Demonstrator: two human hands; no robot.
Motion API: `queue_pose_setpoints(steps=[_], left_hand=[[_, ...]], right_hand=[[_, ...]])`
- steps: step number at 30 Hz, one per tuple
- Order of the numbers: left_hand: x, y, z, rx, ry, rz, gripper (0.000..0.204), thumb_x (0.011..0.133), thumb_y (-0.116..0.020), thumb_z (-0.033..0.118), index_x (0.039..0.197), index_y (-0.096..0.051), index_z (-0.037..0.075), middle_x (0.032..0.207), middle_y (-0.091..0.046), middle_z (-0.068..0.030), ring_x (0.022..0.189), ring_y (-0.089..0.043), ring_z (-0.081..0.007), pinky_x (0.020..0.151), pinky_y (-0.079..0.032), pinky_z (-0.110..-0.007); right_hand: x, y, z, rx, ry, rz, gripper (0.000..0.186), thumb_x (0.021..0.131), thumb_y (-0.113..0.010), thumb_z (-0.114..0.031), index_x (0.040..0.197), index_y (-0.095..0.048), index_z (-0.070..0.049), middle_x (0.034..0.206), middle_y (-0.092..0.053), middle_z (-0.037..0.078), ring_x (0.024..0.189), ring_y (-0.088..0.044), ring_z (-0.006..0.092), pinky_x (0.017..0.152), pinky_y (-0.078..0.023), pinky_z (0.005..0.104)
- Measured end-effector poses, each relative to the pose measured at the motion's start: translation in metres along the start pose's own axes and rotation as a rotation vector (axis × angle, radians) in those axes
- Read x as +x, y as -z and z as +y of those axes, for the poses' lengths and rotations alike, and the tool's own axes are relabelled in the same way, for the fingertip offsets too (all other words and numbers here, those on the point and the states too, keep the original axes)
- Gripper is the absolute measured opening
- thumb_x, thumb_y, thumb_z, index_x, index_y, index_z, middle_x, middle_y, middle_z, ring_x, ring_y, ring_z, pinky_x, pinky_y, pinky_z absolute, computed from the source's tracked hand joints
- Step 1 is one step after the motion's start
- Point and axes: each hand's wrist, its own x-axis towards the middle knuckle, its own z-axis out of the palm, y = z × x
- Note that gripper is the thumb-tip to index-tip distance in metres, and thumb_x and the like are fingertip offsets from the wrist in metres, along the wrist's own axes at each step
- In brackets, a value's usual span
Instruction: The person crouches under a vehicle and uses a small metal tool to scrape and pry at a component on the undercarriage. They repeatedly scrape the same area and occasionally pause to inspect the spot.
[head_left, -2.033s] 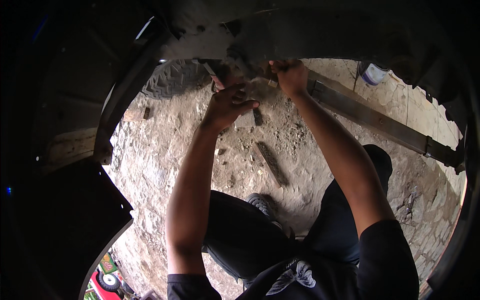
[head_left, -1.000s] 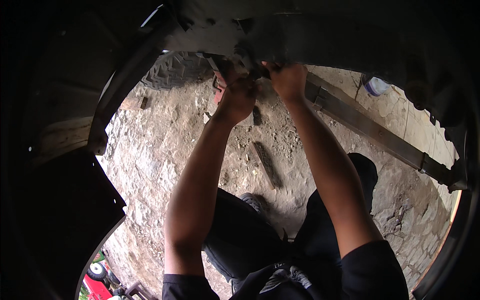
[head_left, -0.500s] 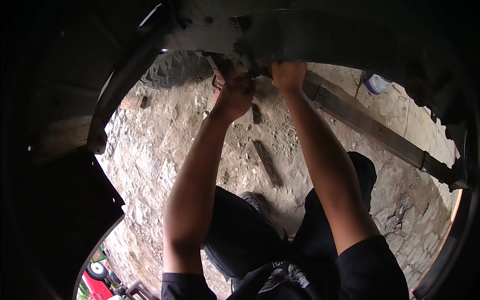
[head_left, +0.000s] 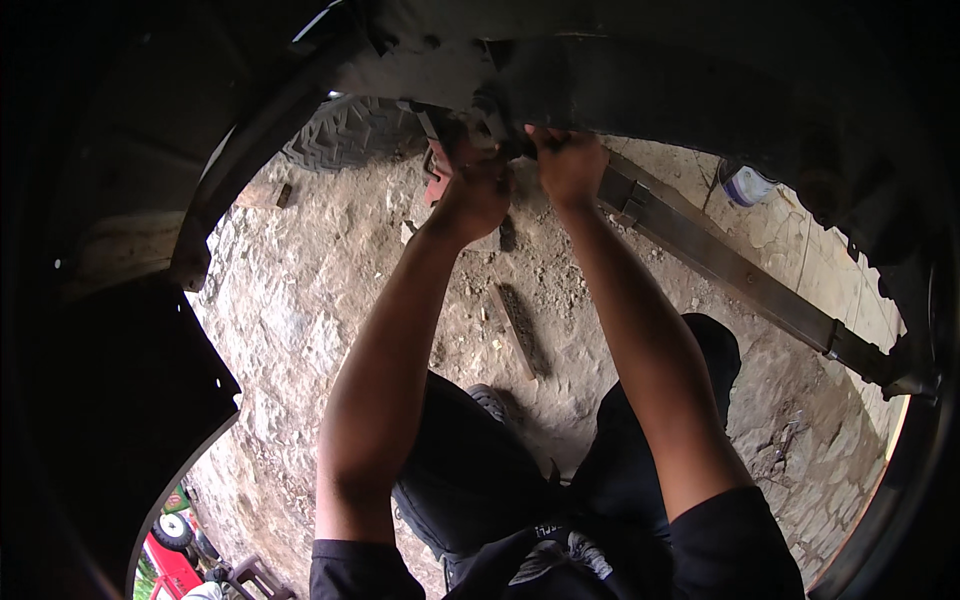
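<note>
My arms reach up and forward to the shadowed underside of a vehicle. My left hand (head_left: 478,195) is curled closed against a dark metal fitting (head_left: 490,118), beside a red metal stand (head_left: 437,182); what its fingers grip is lost in shadow. Just right of it, my right hand (head_left: 572,170) is also bent closed, its knuckles near the lower edge of a dark beam (head_left: 640,95). Its index fingertip shows near the fitting, but anything in its grasp is hidden. A square metal bar (head_left: 735,268) slants from beside the right hand toward the lower right.
A knobbly tyre (head_left: 345,135) stands at the far left, with a wood block (head_left: 262,195) near it. On the rough dirt ground lies a narrow strip (head_left: 513,332). A white and purple bucket (head_left: 745,186) is at the far right. Dark panels surround the opening.
My right hand has shifted slightly left and its index finger now shows pointing toward the fitting. The left hand stays at the same place. The whole view has shifted a little.
</note>
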Motion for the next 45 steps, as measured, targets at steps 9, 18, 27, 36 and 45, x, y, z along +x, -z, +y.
queue_pose_setpoints(steps=[9,18,27,36,45], left_hand=[[-0.003,0.008,0.019,0.055,0.083,-0.147,0.030,0.100,-0.066,0.020,0.128,-0.069,0.010,0.106,-0.076,-0.0140,0.095,-0.074,-0.0217,0.083,-0.057,-0.035],[0.002,0.007,0.027,-0.134,0.166,-0.215,0.033,0.101,-0.066,0.019,0.133,-0.068,0.012,0.117,-0.074,-0.0105,0.101,-0.072,-0.0180,0.088,-0.057,-0.033],[0.013,-0.003,-0.035,0.065,-0.046,0.089,0.026,0.087,-0.071,0.012,0.113,-0.073,0.009,0.113,-0.071,-0.0204,0.109,-0.068,-0.0384,0.094,-0.056,-0.045],[0.025,-0.014,-0.004,0.154,-0.117,0.138,0.028,0.090,-0.070,0.015,0.118,-0.073,0.014,0.117,-0.072,-0.0142,0.111,-0.069,-0.0310,0.096,-0.056,-0.038],[0.028,-0.023,-0.007,0.004,-0.015,0.060,0.037,0.087,-0.064,0.008,0.123,-0.071,0.012,0.117,-0.069,-0.0181,0.109,-0.068,-0.0307,0.092,-0.057,-0.040]], right_hand=[[-0.012,0.009,-0.010,0.123,-0.202,-0.062,0.027,0.081,-0.086,-0.031,0.087,-0.082,-0.005,0.082,-0.078,0.011,0.084,-0.077,0.0287,0.079,-0.059,0.0385],[0.024,-0.013,0.072,-0.146,-0.457,-0.135,0.046,0.078,-0.088,-0.030,0.108,-0.077,0.002,0.110,-0.078,0.018,0.101,-0.075,0.0360,0.090,-0.057,0.0421],[0.014,-0.019,0.028,-0.400,-0.033,-0.052,0.033,0.077,-0.082,-0.024,0.104,-0.076,-0.006,0.096,-0.078,0.016,0.092,-0.075,0.0376,0.087,-0.058,0.0431],[0.018,-0.001,0.024,-0.550,0.004,-0.201,0.024,0.077,-0.084,-0.026,0.083,-0.077,-0.004,0.084,-0.077,0.013,0.085,-0.076,0.0356,0.079,-0.059,0.0462],[0.016,-0.007,0.036,-0.505,-0.014,-0.094,0.029,0.078,-0.085,-0.035,0.085,-0.081,-0.007,0.081,-0.077,0.014,0.081,-0.076,0.0342,0.075,-0.060,0.0444]])
